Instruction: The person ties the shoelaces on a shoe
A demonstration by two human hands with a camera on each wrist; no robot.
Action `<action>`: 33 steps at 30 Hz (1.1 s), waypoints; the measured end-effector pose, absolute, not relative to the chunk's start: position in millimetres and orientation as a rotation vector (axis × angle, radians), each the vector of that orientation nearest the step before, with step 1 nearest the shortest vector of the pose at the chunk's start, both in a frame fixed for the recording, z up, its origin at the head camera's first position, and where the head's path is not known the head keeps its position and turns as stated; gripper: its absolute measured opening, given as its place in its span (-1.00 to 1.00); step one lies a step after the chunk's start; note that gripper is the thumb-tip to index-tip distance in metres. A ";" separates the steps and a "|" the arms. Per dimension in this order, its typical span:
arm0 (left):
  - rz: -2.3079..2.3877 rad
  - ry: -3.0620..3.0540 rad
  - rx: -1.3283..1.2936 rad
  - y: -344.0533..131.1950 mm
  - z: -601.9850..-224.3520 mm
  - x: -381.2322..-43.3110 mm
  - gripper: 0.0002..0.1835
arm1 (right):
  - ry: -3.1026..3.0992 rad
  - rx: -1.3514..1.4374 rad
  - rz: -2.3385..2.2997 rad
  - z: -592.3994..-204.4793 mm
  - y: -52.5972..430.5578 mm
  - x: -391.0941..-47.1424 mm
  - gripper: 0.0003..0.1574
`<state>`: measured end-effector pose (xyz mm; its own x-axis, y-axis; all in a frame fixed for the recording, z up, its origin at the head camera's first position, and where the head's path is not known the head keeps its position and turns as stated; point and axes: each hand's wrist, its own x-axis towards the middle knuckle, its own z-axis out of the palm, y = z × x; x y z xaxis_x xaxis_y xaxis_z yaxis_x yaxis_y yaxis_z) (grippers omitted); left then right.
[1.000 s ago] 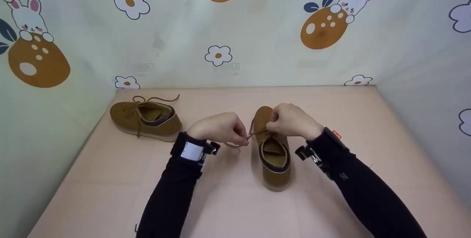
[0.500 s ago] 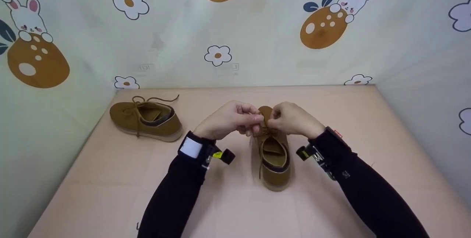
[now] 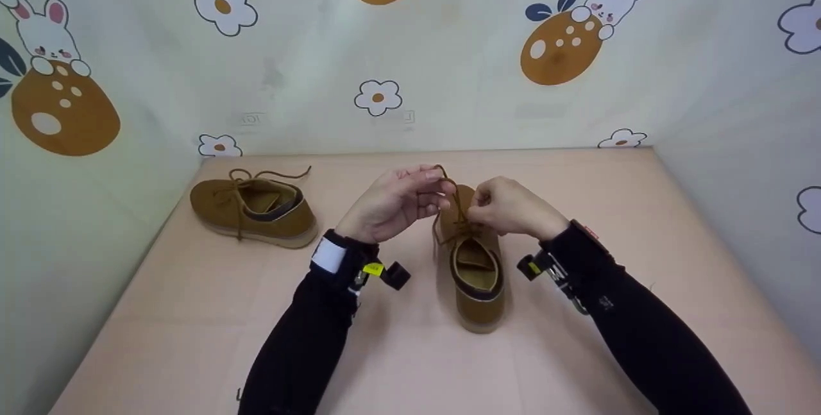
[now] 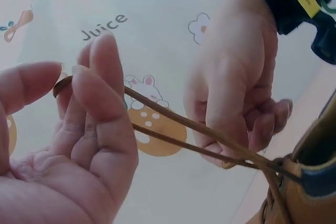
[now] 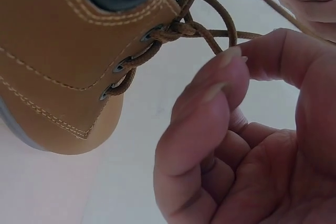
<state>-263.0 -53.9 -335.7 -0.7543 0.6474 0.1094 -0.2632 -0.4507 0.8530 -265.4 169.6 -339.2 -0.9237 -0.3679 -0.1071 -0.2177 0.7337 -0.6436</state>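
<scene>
A brown lace-up shoe [image 3: 481,313] stands on the tabletop in front of me, toe pointing away. My left hand [image 3: 396,206] is left of its toe, holding a brown shoelace [image 4: 176,116] that bends round its fingertips. In the left wrist view two strands stretch from those fingers to the eyelets. Above the shoe's lacing, my right hand [image 3: 513,210] pinches a lace loop [image 5: 226,17] between thumb and fingers. The right wrist view shows lace threaded through the metal eyelets [image 5: 119,66], with a crossing of laces at the top.
A matching brown shoe [image 3: 215,203] lies at the back left, toe to the left, its laces loose. The pale pink tabletop [image 3: 410,364] meets a printed fabric backdrop [image 3: 308,56] behind and at both sides.
My left hand went from beside the shoe up and across to the toe, then drew slightly back left and away, pulling the lace out. My right hand stayed nearly in place.
</scene>
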 end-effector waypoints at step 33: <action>1.321 2.305 0.696 -39.6 -360.5 -264.9 -0.56 | 2.713 -0.536 -0.996 -338.4 173.5 -263.2 -0.90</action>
